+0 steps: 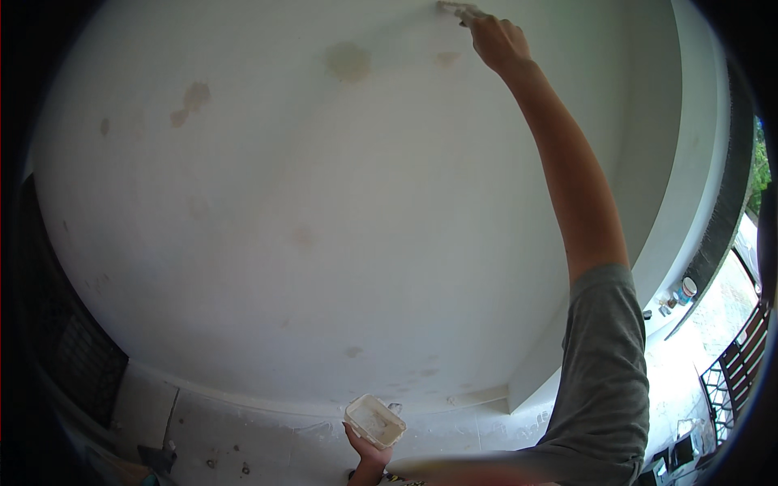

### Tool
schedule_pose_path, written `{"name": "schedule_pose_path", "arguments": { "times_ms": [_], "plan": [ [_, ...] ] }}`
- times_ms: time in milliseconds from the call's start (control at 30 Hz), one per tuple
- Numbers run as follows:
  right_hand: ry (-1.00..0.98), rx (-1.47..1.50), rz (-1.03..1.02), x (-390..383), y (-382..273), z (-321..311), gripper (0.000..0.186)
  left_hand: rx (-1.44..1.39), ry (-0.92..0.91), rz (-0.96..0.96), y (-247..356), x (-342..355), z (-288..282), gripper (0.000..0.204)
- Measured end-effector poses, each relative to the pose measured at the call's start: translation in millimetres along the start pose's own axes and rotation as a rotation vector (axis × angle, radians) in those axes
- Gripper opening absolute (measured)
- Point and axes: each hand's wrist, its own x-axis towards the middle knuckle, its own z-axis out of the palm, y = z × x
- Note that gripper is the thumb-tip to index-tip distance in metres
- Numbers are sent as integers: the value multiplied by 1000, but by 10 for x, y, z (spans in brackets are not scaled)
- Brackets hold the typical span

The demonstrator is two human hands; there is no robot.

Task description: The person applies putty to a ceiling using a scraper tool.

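One dark grille (73,348) at far left, then one left hand (369,451), bottom centre, gripping one whitish tub (392,435). One right hand (500,42), upper right of centre, is wrapped round one slim tool (463,10), can't tell if it's touching the wall (421,202). One blue-and-white can (686,291), right side.

The wall (446,202) looks matt and mostly smooth, its pale coating broken by dull, darker patches (348,61). The tub (392,436) appears to be plastic, its inside smeared with a whitish film. The sleeve (604,364) is soft, creased, matt cloth. The floor (243,441) looks smooth and hard, with chalky smudges. The tool's (458,10) material is too small to tell.
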Motion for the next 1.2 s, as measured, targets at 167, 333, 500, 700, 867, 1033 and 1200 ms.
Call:
{"name": "schedule_pose_path", "arguments": {
  "times_ms": [167, 333, 500, 700, 867, 1033, 1200],
  "plan": [
    [-271, -56, -47, -100, 153, 104, 37, -25, 18, 43, -52, -23, 48, 77],
    [-103, 133, -171, -170, 393, -189, 31, -66, 32, -15, -28, 22, 41, 76],
    [33, 811, 352, 23, 90, -722, 31, -6, 3, 19, 19, 79, 26, 76],
    [202, 1292, 573, -15, 43, -800, 28, 2, -54, -12, 34, 13, 2, 77],
    [317, 1483, 927, -215, 107, -770, 18, 21, -120, -34, 103, -59, 49, 79],
    [366, 1372, 978, -350, 28, -1014, 16, 23, -159, -11, 171, -152, 203, 77],
    [464, 1395, 963, -476, -228, -1159, 18, 51, -183, -36, 312, -210, 341, 79]
  ]
}}
